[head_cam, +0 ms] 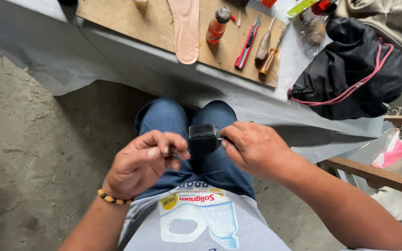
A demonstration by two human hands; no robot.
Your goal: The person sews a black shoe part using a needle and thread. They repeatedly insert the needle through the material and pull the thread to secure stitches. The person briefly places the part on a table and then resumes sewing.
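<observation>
Small black blocky leather piece (204,139) sits over my knees, pinched in my right hand (256,148). Left hand (144,160) fingers closed on something thin beside it, thread probably, can't tell. Looks mid-job: tan leather insole (185,29) and orange-handled awl (271,56) lie untouched on the wooden board (131,21).

floor: bare grey concrete floor (29,153), dusty, daylit | cover: pale grey sheet (117,65) spread over floor beneath wooden board | landmark: wooden board (140,23) at top centre | right of board: black drawstring bag (354,74) on sheet | below-right of board: wooden frame rails (373,174), apart from board
</observation>
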